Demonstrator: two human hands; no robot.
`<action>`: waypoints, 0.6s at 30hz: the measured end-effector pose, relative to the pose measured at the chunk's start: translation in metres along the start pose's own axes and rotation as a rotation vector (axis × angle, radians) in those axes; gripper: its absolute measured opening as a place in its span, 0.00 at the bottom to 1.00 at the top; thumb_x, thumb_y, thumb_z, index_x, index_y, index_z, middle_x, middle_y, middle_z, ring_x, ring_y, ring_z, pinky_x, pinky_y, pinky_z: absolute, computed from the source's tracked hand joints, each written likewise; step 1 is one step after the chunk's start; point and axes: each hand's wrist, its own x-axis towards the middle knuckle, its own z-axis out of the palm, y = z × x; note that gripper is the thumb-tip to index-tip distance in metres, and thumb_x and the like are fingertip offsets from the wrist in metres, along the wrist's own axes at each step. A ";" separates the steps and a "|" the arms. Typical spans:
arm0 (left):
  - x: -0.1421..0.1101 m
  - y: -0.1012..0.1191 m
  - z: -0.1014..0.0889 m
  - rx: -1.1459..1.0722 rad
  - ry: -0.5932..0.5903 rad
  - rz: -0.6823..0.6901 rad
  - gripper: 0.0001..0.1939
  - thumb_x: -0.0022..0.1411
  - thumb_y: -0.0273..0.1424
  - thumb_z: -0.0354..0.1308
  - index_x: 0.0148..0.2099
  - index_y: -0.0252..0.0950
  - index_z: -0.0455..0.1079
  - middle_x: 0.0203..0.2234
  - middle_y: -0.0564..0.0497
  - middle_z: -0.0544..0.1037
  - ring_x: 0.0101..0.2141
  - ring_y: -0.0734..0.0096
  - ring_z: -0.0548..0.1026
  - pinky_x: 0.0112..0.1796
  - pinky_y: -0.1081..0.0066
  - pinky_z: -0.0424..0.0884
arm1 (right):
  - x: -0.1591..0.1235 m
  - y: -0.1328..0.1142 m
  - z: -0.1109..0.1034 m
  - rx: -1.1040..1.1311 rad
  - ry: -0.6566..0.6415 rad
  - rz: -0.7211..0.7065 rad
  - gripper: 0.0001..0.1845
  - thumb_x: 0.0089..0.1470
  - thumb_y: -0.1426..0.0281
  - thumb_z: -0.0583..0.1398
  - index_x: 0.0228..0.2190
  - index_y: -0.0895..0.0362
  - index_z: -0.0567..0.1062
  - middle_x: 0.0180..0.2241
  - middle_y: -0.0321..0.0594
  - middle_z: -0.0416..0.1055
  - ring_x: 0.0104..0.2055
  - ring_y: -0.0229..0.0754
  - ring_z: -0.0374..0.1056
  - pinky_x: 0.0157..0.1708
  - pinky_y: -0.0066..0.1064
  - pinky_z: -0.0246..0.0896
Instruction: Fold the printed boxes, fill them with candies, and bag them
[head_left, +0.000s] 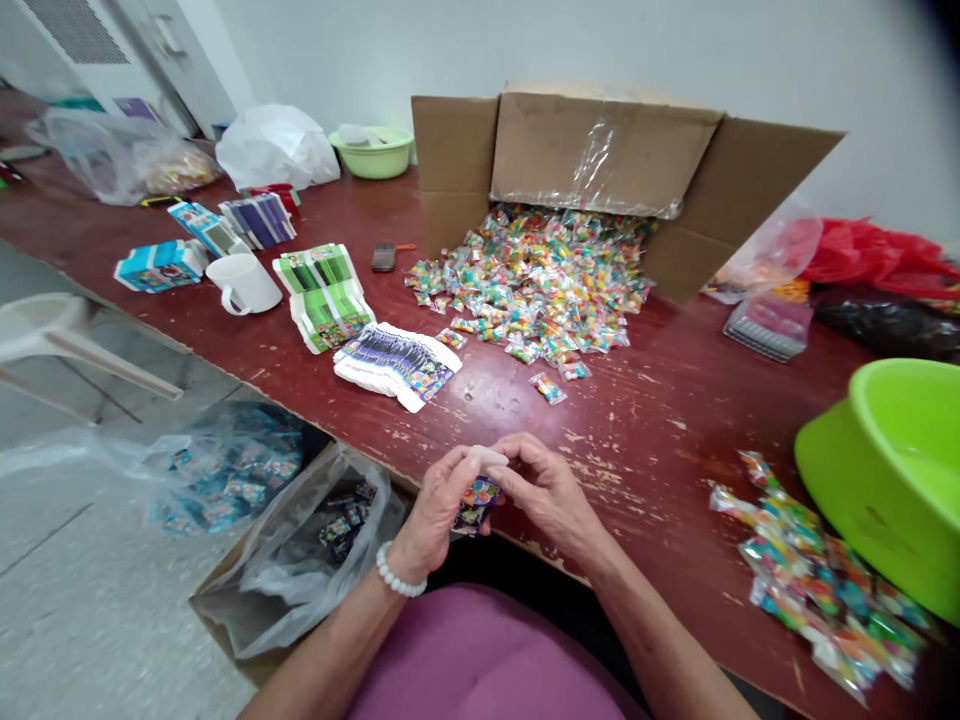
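The red desk (660,440) runs along a pale wall (337,55), a chipped strip (glossy midway) parting the candy heap (555,275) from the front edge. There, the left hand (435,500) curls its fingers around a small printed box (474,505), the right hand (549,490) pinching its white top.

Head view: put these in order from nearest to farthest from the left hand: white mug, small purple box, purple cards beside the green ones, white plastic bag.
From the left hand:
1. Small purple box: in its grip.
2. Purple cards: ahead, slightly left.
3. White mug: farther left, beyond the cards.
4. White plastic bag: farthest back, beyond the mug.
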 end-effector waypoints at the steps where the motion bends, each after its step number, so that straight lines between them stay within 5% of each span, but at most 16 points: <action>1: 0.000 0.000 0.000 -0.040 -0.001 -0.029 0.21 0.62 0.47 0.60 0.44 0.33 0.73 0.26 0.51 0.76 0.23 0.72 0.74 0.19 0.76 0.71 | 0.001 0.000 0.000 -0.069 0.033 -0.072 0.10 0.59 0.61 0.62 0.36 0.54 0.79 0.35 0.40 0.76 0.30 0.38 0.71 0.31 0.30 0.69; 6: 0.004 0.001 -0.005 -0.273 -0.080 -0.269 0.24 0.64 0.52 0.53 0.46 0.35 0.70 0.25 0.51 0.77 0.15 0.71 0.73 0.14 0.72 0.69 | 0.003 -0.004 -0.003 -0.405 0.002 -0.375 0.09 0.62 0.66 0.59 0.35 0.53 0.80 0.34 0.42 0.79 0.38 0.44 0.75 0.41 0.35 0.69; 12: 0.004 -0.002 -0.001 -0.087 0.036 -0.095 0.21 0.63 0.47 0.57 0.48 0.35 0.73 0.26 0.53 0.77 0.18 0.75 0.72 0.18 0.76 0.69 | 0.003 -0.004 0.001 -0.334 0.051 -0.156 0.07 0.59 0.67 0.61 0.34 0.55 0.79 0.35 0.41 0.79 0.34 0.41 0.74 0.36 0.31 0.69; 18: 0.005 -0.004 -0.002 -0.126 -0.017 -0.255 0.37 0.60 0.60 0.50 0.51 0.31 0.74 0.25 0.47 0.79 0.16 0.73 0.72 0.16 0.74 0.68 | 0.004 -0.005 -0.002 -0.231 -0.033 0.000 0.13 0.63 0.64 0.57 0.40 0.56 0.80 0.29 0.38 0.78 0.24 0.36 0.69 0.26 0.27 0.66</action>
